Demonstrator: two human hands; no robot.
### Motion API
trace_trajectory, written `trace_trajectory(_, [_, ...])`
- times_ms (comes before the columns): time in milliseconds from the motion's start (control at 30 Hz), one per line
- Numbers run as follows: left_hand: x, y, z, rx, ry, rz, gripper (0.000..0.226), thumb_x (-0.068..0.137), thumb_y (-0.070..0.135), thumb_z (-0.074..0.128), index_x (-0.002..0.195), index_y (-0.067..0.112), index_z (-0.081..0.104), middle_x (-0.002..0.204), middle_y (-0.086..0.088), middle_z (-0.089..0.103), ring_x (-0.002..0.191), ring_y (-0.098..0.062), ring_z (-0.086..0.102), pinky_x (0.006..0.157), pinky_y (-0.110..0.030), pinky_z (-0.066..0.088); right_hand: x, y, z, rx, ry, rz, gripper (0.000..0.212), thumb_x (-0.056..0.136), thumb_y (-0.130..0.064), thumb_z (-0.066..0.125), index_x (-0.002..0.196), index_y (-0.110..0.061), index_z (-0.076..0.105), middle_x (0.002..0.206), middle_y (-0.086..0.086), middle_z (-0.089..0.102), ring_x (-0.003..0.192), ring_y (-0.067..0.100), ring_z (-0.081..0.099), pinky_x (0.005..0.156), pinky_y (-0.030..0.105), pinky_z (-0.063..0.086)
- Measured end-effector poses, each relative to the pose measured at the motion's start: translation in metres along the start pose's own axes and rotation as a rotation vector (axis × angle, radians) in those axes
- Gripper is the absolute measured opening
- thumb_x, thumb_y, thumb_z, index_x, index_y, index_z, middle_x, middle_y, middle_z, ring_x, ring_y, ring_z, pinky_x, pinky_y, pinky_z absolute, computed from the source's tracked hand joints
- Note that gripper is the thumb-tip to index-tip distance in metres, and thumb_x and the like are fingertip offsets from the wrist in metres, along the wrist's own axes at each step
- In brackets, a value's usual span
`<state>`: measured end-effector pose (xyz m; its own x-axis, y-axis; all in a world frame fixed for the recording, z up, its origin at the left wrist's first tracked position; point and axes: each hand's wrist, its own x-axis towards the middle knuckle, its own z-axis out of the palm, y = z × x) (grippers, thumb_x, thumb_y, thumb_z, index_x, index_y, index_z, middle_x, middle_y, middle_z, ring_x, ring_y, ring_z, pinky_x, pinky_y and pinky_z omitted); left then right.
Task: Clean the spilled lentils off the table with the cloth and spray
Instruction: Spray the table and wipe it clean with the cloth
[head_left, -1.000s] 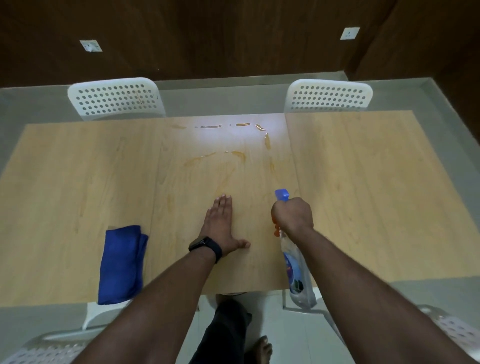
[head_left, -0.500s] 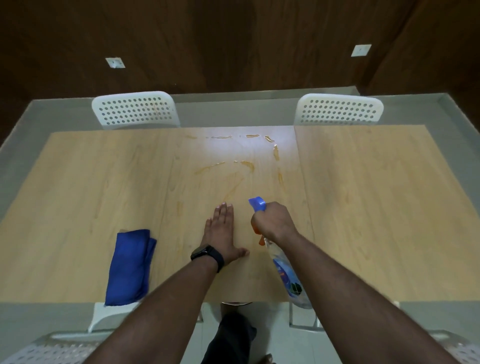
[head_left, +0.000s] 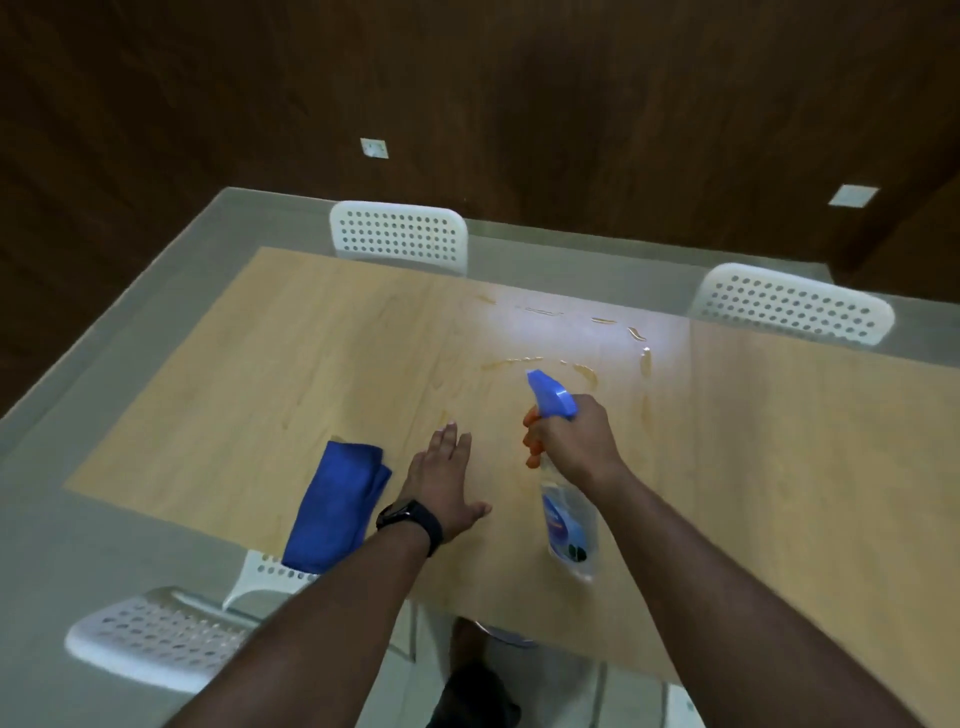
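Note:
My right hand grips the neck of a clear spray bottle with a blue nozzle and orange trigger, held above the wooden table, nozzle aimed toward the far side. Yellowish lentil smears streak the table just beyond the nozzle. Flat on the table, fingers straight, my left hand rests to the left of the bottle. A folded blue cloth lies near the front edge, just left of that hand, untouched.
Two white perforated chairs stand at the table's far side. Another white chair sits at the near left, below the front edge. Dark wood walls rise behind. My legs show under the table.
My right hand has carried the spray bottle forward and left toward the smears. The view has swung left and tilted. My left hand stays flat on the table.

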<state>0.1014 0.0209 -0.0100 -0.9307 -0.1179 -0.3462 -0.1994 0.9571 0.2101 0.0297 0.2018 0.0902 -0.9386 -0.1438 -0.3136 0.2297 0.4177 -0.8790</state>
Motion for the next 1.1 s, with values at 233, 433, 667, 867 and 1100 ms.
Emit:
trace_trajectory(233, [0.011, -0.079, -0.028, -0.013, 0.026, -0.135, 0.093, 0.096, 0.045, 0.068, 0.166, 0.019, 0.013, 0.174, -0.005, -0.002, 0.161, -0.024, 0.000, 0.129, -0.041, 0.017, 0.040, -0.045, 0.064, 0.137, -0.107, -0.236, 0.019, 0.084, 0.009, 0.062, 0.085, -0.008, 0.071, 0.083, 0.020, 0.072, 0.071, 0.040, 0.070, 0.069, 0.057, 0.062])
trace_trajectory(433, [0.021, -0.131, -0.029, -0.015, -0.033, -0.135, 0.079, 0.101, 0.033, 0.061, 0.165, 0.016, 0.019, 0.175, -0.006, -0.001, 0.161, -0.022, -0.002, 0.129, -0.039, 0.017, 0.085, -0.083, 0.126, 0.246, -0.181, -0.292, 0.025, 0.079, 0.017, 0.061, 0.090, -0.002, 0.072, 0.091, 0.018, 0.073, 0.080, 0.038, 0.071, 0.071, 0.057, 0.063])
trace_trajectory(667, [0.024, -0.166, -0.018, -0.057, -0.078, -0.080, 0.083, 0.105, 0.045, 0.054, 0.167, 0.018, 0.007, 0.173, -0.001, -0.015, 0.160, -0.019, -0.012, 0.130, -0.034, 0.007, 0.122, -0.119, 0.190, 0.265, -0.253, -0.344, 0.029, 0.070, 0.011, 0.061, 0.093, -0.001, 0.072, 0.088, 0.018, 0.072, 0.080, 0.035, 0.071, 0.070, 0.053, 0.064])
trace_trajectory(867, [0.023, -0.179, -0.008, -0.137, -0.073, -0.054, 0.085, 0.106, 0.052, 0.048, 0.167, 0.023, -0.003, 0.167, 0.009, -0.025, 0.156, -0.011, -0.020, 0.130, -0.034, 0.003, 0.135, -0.129, 0.221, 0.268, -0.317, -0.370, 0.030, 0.073, 0.018, 0.059, 0.097, 0.003, 0.071, 0.092, 0.023, 0.070, 0.084, 0.039, 0.070, 0.069, 0.046, 0.063])
trace_trajectory(1100, [0.021, -0.185, 0.003, -0.091, -0.054, 0.003, 0.077, 0.108, 0.053, 0.039, 0.167, 0.020, 0.001, 0.171, 0.004, -0.019, 0.157, -0.013, -0.019, 0.127, -0.028, -0.007, 0.133, -0.131, 0.225, 0.216, -0.379, -0.399, 0.034, 0.075, 0.015, 0.063, 0.096, -0.009, 0.073, 0.095, 0.013, 0.074, 0.089, 0.035, 0.072, 0.076, 0.049, 0.064])
